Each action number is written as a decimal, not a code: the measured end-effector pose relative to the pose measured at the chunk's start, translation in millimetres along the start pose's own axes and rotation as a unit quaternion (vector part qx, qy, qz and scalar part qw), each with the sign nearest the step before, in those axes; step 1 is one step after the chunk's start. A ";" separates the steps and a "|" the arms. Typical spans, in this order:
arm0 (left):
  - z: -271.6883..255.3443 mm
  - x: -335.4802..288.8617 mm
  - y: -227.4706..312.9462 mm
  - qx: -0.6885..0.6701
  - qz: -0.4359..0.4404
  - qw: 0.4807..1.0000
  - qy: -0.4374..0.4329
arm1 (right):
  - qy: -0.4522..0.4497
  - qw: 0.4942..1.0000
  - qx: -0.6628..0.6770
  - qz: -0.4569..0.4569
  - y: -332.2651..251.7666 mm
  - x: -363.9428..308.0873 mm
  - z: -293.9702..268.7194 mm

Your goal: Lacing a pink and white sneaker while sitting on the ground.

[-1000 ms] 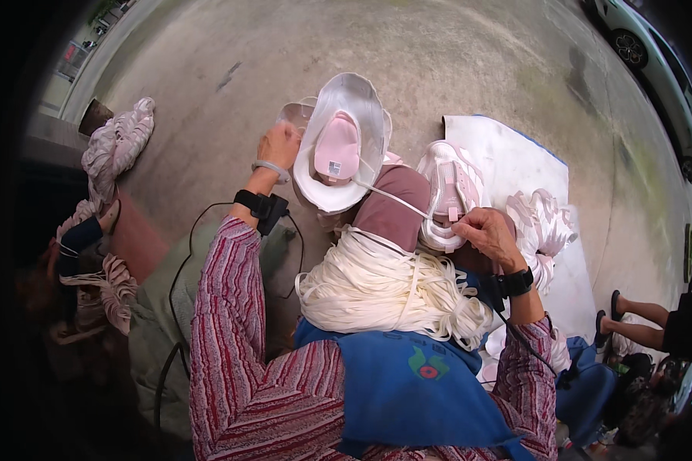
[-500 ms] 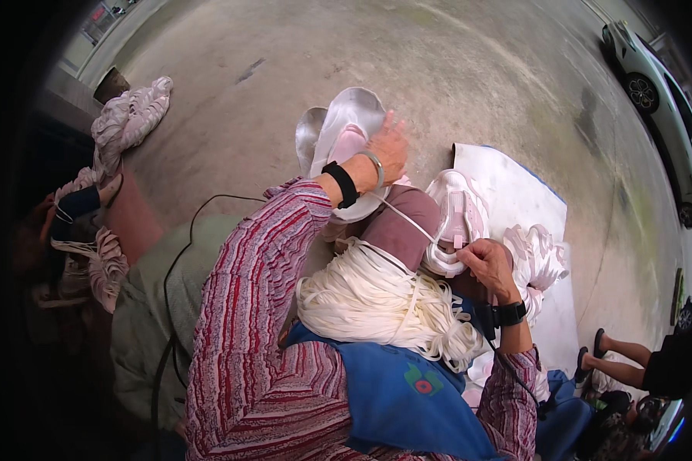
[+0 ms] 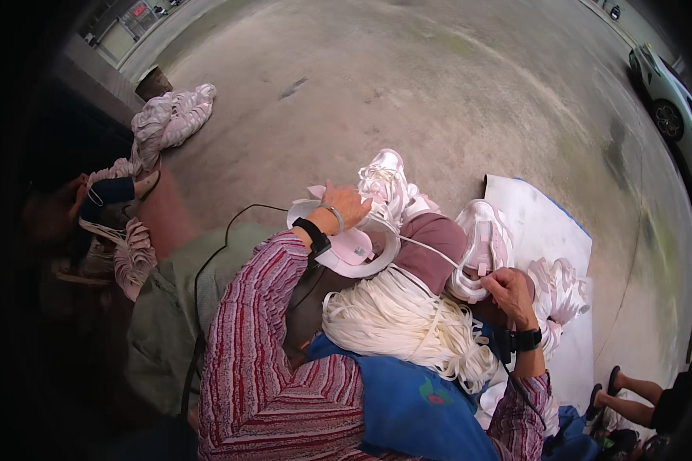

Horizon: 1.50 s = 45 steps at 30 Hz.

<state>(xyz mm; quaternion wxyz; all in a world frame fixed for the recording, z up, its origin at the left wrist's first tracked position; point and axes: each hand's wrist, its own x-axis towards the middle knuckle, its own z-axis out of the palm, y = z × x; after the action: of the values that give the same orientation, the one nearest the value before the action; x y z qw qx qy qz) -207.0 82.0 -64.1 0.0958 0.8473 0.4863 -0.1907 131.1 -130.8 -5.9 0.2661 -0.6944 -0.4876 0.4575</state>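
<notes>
My left hand [image 3: 350,206] is closed on a white-and-pink shoe upper [image 3: 344,243], whose curved white rim hangs below my fingers. Just beyond it lies another laced white shoe upper [image 3: 384,178]. A thin white cord [image 3: 432,250] stretches across my knee toward the right-hand shoe upper [image 3: 487,244], which rests against my leg. At the near end of that upper, my right hand [image 3: 511,296] pinches with thumb and forefinger; the exact spot under the fingertips is small and partly hidden. A thick bundle of cream laces [image 3: 396,319] lies on my lap over a blue apron [image 3: 415,396].
More pink-and-white uppers [image 3: 559,296] sit on a white sheet [image 3: 546,223] at my right. Stacked uppers [image 3: 173,119] lie at far left beside another person's foot. A black cable [image 3: 224,246] runs by my left arm. A car [image 3: 673,115] stands far right; a person's legs [image 3: 630,396] show lower right.
My left hand has drawn the shoe upper nearer and turned it, uncovering the laced upper beyond. My right hand stays by its upper. The whole view has shifted slightly.
</notes>
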 end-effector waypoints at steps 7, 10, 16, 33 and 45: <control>-38.4 6.3 3.9 0.024 0.088 0.996 -0.020 | 0.017 0.999 -0.016 -0.024 6.2 -1.9 1.5; -52.1 8.1 11.1 -0.065 0.052 0.996 0.023 | -0.001 0.999 -0.010 -0.042 -0.9 -2.9 1.7; -148.8 -1.0 -13.6 -0.099 -0.064 0.824 0.554 | -0.002 1.000 -0.016 -0.025 3.7 0.3 0.9; -84.4 -27.8 129.3 -0.202 0.336 0.872 0.292 | 0.084 0.994 0.074 -0.012 21.6 -5.3 -1.6; -40.2 -13.0 195.2 -0.008 0.301 0.929 0.217 | 0.221 0.964 -0.103 -0.108 14.3 12.8 0.3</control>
<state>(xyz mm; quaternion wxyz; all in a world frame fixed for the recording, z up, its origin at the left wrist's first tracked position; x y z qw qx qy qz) -35.7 -13.6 -26.6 0.0475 0.9738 0.2190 0.0393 138.4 -124.5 -22.6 0.3426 -0.7448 -0.5333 0.2085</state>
